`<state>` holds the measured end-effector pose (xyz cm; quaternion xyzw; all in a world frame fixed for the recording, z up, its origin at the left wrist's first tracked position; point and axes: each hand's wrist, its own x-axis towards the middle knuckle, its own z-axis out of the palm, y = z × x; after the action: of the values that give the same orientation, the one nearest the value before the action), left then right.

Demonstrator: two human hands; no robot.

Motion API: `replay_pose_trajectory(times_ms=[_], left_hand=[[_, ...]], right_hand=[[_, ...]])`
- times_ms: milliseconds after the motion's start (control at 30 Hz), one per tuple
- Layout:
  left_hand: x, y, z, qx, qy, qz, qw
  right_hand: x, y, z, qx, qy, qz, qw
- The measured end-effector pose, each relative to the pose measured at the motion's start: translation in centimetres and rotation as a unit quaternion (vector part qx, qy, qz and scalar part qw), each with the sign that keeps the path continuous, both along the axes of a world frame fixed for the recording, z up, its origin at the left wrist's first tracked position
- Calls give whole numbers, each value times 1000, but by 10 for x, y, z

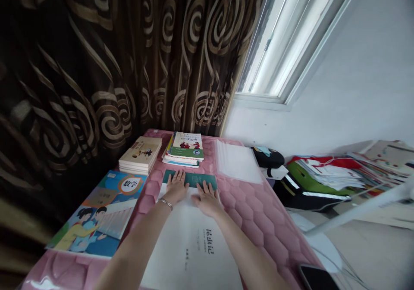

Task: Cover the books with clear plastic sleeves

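Note:
An open book (pixel 181 242) lies in front of me, its pale page with dark printed characters facing up and turned sideways. A green strip (pixel 197 179), seemingly a cover flap, runs along its far edge. My left hand (pixel 177 188), with a silver bangle at the wrist, presses flat where the green strip meets the pale page. To its right, my right hand (pixel 207 198) lies flat on the same area, fingers spread. Neither hand grips anything. My forearms hide parts of the page's sides.
A textbook (pixel 106 212) lies at left, with a stack of beige books (pixel 140 152) behind it. More books (pixel 186 148) and clear plastic sheets (pixel 237 160) are at the back of the pink padded tabletop (pixel 255 212). A phone (pixel 317 277) sits at front right; bags and papers (pixel 323 178) lie beyond.

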<state>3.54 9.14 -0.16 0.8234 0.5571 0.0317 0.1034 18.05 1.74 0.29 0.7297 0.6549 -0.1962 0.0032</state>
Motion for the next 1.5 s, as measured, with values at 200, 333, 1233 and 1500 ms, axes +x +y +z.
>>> replay_pose_trajectory(times_ms=[200,333,1233,1500], left_hand=[[-33,11,-8,19,17,42,999],[-34,13,-13,33,19,45,998],[10,-5,10,2,49,34,998],[59,-16,-3,-9,-4,-52,999]], right_hand=[[2,-1,4,-7,7,2,1000],[-9,8,17,-33,-13,-4,999],[42,35,-19,84,-60,-28,994],[44,36,-27,93,-70,-35,993]])
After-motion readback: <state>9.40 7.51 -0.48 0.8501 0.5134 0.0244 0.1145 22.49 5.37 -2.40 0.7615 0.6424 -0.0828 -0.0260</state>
